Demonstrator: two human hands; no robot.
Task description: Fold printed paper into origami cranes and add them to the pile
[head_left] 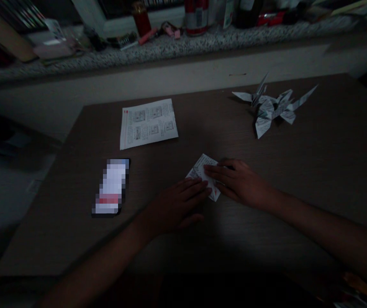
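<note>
A small folded piece of printed paper [203, 161] lies flat on the brown table [74, 171], its outline close to a diamond. My left hand [179, 203] rests palm down with its fingertips on the paper's lower left part, fingers stretched out. From the right, my right hand [239, 182] lies over the paper's right side, fingers extended flat on it. Both hands hide parts of the paper. Folded paper cranes [271, 107], made of similar printed paper, stand at the back right of the table, touching or overlapping each other.
A printed sheet [149, 124] lies behind my left hand. To the left is a phone [111, 186] with its screen lit and blurred. Beyond the table, a speckled stone sill [167, 47] carries a red can [196, 17], a jar [141, 19] and other small items. The room is dim.
</note>
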